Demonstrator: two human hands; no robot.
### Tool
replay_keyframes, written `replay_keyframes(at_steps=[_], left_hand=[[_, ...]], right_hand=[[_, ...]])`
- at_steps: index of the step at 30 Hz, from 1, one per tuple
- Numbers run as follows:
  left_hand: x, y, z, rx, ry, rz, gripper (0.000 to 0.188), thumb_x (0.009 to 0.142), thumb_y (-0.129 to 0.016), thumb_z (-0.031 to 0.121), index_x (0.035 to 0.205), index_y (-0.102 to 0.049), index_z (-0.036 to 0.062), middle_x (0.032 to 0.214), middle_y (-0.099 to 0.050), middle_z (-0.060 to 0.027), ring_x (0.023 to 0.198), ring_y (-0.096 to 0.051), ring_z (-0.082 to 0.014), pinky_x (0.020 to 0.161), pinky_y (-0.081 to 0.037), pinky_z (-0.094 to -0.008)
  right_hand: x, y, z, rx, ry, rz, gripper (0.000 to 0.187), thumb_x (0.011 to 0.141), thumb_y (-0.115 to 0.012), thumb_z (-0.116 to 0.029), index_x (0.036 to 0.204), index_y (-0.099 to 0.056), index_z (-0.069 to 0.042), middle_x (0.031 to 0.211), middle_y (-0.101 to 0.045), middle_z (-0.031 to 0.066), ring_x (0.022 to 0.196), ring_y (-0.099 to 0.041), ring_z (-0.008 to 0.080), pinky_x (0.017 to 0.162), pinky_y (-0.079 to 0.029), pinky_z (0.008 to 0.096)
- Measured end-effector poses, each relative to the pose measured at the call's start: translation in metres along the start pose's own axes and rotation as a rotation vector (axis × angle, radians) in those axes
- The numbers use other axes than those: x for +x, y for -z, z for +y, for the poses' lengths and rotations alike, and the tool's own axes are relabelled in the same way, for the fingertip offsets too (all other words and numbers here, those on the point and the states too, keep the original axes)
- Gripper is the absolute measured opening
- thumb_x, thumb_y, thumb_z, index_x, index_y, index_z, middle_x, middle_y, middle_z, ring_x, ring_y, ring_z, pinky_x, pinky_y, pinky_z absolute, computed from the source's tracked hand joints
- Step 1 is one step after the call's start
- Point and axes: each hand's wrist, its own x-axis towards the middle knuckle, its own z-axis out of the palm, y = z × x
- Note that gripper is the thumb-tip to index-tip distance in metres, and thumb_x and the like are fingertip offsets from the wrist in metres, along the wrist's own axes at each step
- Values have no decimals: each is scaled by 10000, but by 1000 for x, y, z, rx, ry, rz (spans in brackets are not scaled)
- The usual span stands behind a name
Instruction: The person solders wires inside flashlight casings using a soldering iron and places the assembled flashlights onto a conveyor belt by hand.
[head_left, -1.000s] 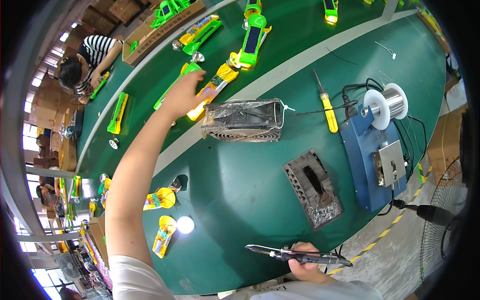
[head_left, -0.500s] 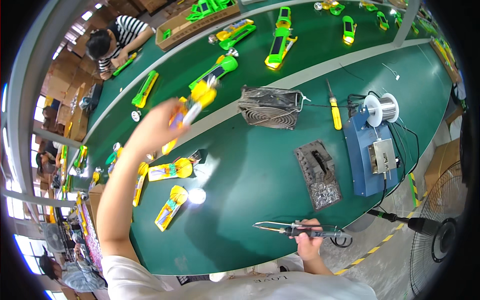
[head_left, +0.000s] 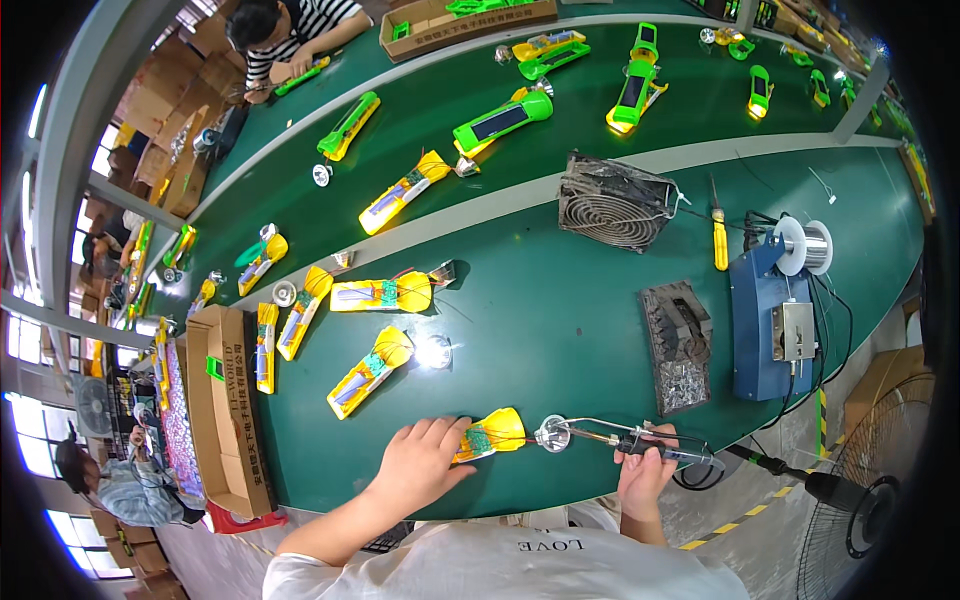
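Observation:
My left hand (head_left: pixel 422 462) rests closed over the left end of a yellow flashlight half (head_left: pixel 508 424) on the near bench. A small green circuit board and thin wires show inside it, and my fingers hide its left part. Those wires run to a round silver reflector (head_left: pixel 552 434) just right of it. My right hand (head_left: pixel 643 476) grips a soldering iron (head_left: pixel 632 443) by its dark handle. The iron points left, its tip at the reflector; whether they touch I cannot tell. A slim second piece runs along the iron, its kind unclear.
Several opened yellow flashlights (head_left: pixel 380 294) lie left, beside a cardboard box (head_left: pixel 228 420). A dusty fan (head_left: pixel 617 202), a screwdriver (head_left: pixel 719 240), a grimy iron stand (head_left: pixel 678 348) and a blue solder feeder (head_left: pixel 757 330) stand right. Beyond, a belt (head_left: pixel 560 95) carries flashlights; a person (head_left: pixel 290 40) works across it.
My left hand, holding a blurred yellow flashlight half over the belt before, is now down on one at the near bench. The soldering iron's tip is now at a reflector. The view has shifted.

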Motion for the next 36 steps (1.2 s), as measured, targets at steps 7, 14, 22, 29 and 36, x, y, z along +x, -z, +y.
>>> replay_keyframes(at_steps=[7,14,22,29,36], left_hand=[[147,73,-82,145,57,512,546,661,-669,216,1107,-440,2,1080,-491,-165,1008,-460,-333,841,-392,-393],[244,58,-191,40,292,240,572,732,-611,284,1205,-396,46,1152,-484,-148,1062,-469,-292,871,-409,-364],[117,111,-124,31,106,367,452,723,-631,251,1102,-492,47,1039,-539,-127,936,-533,-292,801,-436,-347],[-30,77,-38,-127,162,199,447,626,-699,126,1031,-519,68,953,-554,-109,875,-543,-285,740,-450,-360],[-59,-7,-57,-100,332,374,436,645,-686,159,1036,-519,63,948,-561,-105,857,-546,-282,734,-442,-363]], right_hand=[[-7,10,9,-76,26,61,185,828,-493,-207,916,-447,-50,742,-427,17,578,-426,81,481,-404,255],[-6,8,6,-52,21,5,165,831,-485,-194,912,-449,-56,746,-394,5,583,-403,69,488,-404,254],[-2,3,4,-75,64,6,171,856,-454,-203,929,-460,-49,769,-381,1,585,-378,71,534,-391,265],[3,7,10,14,36,-57,121,838,-460,-141,904,-465,-39,703,-377,3,557,-378,67,510,-390,265],[1,6,5,-23,11,-67,144,875,-416,-125,961,-470,-23,607,-374,-10,545,-372,69,554,-377,273]])
